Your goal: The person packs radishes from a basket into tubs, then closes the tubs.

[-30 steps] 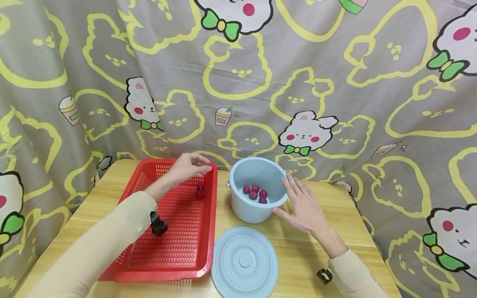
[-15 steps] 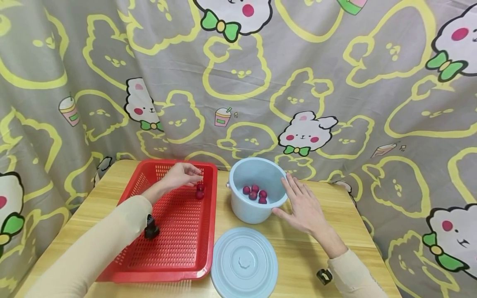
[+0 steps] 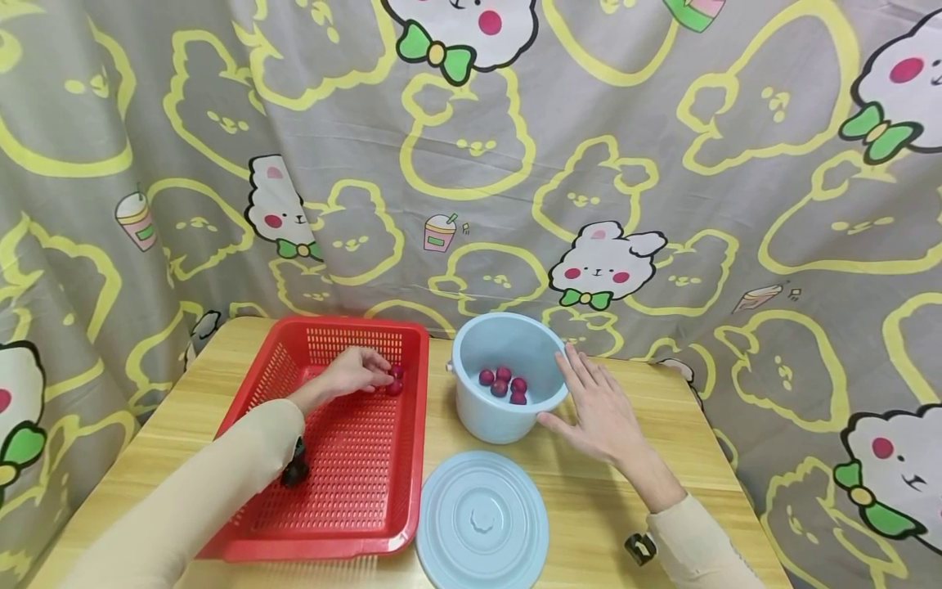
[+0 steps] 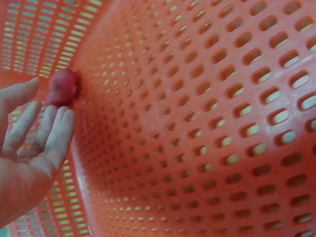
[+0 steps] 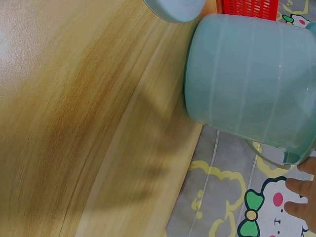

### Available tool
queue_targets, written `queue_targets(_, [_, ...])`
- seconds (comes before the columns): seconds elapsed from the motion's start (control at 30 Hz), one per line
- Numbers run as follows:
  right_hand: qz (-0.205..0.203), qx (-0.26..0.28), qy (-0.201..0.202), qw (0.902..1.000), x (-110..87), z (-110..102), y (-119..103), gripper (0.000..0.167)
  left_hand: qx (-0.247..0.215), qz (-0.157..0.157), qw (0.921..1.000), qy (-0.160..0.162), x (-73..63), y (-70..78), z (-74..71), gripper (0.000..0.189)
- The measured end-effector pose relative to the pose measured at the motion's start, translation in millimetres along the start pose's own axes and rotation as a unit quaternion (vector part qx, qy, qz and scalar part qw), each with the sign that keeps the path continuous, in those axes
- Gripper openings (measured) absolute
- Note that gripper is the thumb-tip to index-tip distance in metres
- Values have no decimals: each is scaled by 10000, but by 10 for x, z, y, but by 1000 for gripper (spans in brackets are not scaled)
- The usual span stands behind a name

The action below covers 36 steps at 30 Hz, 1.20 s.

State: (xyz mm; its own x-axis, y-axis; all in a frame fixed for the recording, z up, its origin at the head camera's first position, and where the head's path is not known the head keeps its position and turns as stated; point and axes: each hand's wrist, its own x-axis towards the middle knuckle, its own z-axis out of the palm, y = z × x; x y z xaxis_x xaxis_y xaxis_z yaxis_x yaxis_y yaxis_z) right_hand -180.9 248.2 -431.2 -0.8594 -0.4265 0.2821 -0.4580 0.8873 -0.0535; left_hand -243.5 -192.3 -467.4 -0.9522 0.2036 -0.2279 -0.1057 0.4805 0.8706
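Observation:
Inside the red plastic basket [image 3: 418, 466], my left hand [image 3: 353, 372] reaches in beside a few dark-red plums [image 3: 394, 388] along its right side. The left wrist view shows the thumb and fingers apart, the fingertips right by the plums [image 4: 64, 84]; whether they touch cannot be made out. My right hand [image 3: 599, 409] rests with straight fingers on the right rim of a light-blue bucket [image 3: 495, 424]. Several more plums [image 3: 500, 388] lie at the bottom of that bucket. In the right wrist view the bucket's side [image 5: 247, 74] and my fingertips [image 5: 298, 190] appear.
A round light-blue lid [image 3: 482, 517] lies flat on the wooden table [image 3: 589, 523], in front of the bucket. Behind the table hangs a grey patterned curtain [image 3: 471, 164]. Black wrist mounts [image 3: 640, 548] stick out from both sleeves.
My left hand has come down from the basket's back right rim to the plums inside. The right hand stays on the bucket rim.

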Motion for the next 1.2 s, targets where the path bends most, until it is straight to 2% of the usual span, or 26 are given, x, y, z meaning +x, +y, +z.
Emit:
queue_targets(0.3, [28, 39, -7, 10000, -7, -1, -6, 103, -72, 79, 9999, -5, 40, -57, 100, 27])
queue_targets(0.53, [5, 44, 41, 10000, -8, 2, -8, 103, -116, 10, 9999, 23, 83, -88, 152, 24])
queue_targets(0.7, [6, 8, 30, 10000, -3, 14, -1, 103, -294, 73, 9995, -85, 98, -85, 182, 25])
queue_targets(1.0, [-19, -23, 57, 10000, 1, 15, 0, 103, -195, -18, 9996, -182, 82, -77, 171, 25])
queue_targets(1.2, [6, -16, 48, 10000, 1, 12, 4, 103, -447, 87, 9986, -252, 79, -32, 88, 24])
